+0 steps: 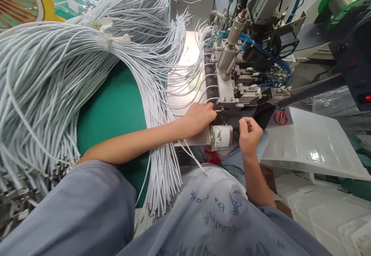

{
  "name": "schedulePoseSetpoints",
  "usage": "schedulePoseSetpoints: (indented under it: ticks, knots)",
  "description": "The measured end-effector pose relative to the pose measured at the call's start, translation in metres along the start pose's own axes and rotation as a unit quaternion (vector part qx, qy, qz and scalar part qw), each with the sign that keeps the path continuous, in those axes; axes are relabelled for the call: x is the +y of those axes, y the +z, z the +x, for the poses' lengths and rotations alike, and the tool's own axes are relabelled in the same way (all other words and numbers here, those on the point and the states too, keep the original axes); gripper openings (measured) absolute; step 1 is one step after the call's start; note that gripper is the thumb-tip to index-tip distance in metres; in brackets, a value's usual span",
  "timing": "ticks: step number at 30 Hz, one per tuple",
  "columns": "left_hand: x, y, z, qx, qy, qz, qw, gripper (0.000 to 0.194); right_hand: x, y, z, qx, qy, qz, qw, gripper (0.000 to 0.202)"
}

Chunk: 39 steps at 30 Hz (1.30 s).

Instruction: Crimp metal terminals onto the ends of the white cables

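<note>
My left hand [199, 117] is closed at the near end of the machine's black clamp row [211, 79], pinching a white cable [219, 111] whose end pokes out past the fingers. Other white cables run from the bundle [158, 105] into the row, side by side. To the right of the machine's near end, my right hand [249, 134] is curled closed; whatever may be in its fingers is hidden. Between the two hands sits a small box with a white label [222, 137]. A few loose cable ends [204, 174] hang over my lap.
Large bundles of white cables [58, 70] cover much of the green table [116, 101], one tied with a white strip [111, 39]. Pneumatic cylinders [228, 55] with blue tubes rise behind the clamps. Red-handled scissors [281, 118], a translucent plastic sheet [315, 140] and a green-rimmed wire spool [344, 0] are at right.
</note>
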<state>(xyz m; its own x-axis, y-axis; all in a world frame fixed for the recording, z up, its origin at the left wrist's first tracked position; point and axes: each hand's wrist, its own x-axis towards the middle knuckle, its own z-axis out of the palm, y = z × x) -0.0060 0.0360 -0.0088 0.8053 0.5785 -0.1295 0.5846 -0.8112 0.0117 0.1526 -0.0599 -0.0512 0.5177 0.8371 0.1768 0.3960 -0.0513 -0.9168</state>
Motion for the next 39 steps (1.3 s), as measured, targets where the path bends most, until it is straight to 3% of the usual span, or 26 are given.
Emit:
schedulePoseSetpoints:
  ticks: [2,4,6,10,13,15,17,22,27,31,34,39]
  knots:
    - [-0.001,0.002,0.001,0.004,-0.038,0.014,0.999,0.022,-0.018,-0.001,-0.029,-0.07,-0.034,-0.047,0.996,0.021]
    - [-0.002,0.004,0.003,0.002,-0.055,0.026,0.998,0.027,-0.03,0.006,-0.056,-0.22,-0.049,-0.105,0.969,0.017]
    - [-0.001,0.005,0.004,0.0,-0.054,0.033,0.998,0.029,-0.033,0.017,-0.075,-0.321,-0.047,-0.15,0.934,0.014]
    - [0.006,0.002,0.001,0.017,-0.041,0.003,0.999,0.024,-0.031,0.027,-0.083,-0.388,-0.038,-0.19,0.901,0.019]
    - [0.017,-0.001,-0.006,0.061,0.056,-0.119,0.989,0.024,-0.032,0.013,-0.071,-0.356,-0.007,-0.166,0.92,0.02]
    - [0.022,-0.001,-0.01,0.097,0.144,-0.235,0.956,0.03,-0.031,0.0,-0.057,-0.296,0.018,-0.118,0.948,0.018]
    - [0.025,-0.001,-0.013,0.115,0.183,-0.327,0.92,0.033,-0.026,-0.011,-0.039,-0.231,0.041,-0.044,0.971,0.015]
    - [0.02,0.004,-0.008,0.124,0.152,-0.392,0.899,0.023,-0.012,-0.015,-0.006,-0.135,0.096,0.155,0.974,0.014]
    - [0.017,0.001,-0.004,0.179,0.143,-0.424,0.876,0.019,-0.01,-0.004,-0.004,-0.099,0.095,0.275,0.952,0.014]
    - [0.019,-0.004,-0.005,0.174,0.11,-0.45,0.869,0.017,-0.014,0.004,-0.008,-0.059,0.028,0.26,0.963,0.004]
    - [0.02,-0.004,-0.005,0.178,0.082,-0.469,0.861,0.014,-0.018,0.01,-0.011,0.008,-0.025,0.203,0.979,0.004]
    - [0.022,-0.002,-0.004,0.165,0.033,-0.563,0.81,0.007,-0.026,0.016,-0.021,0.115,-0.103,0.019,0.988,0.015]
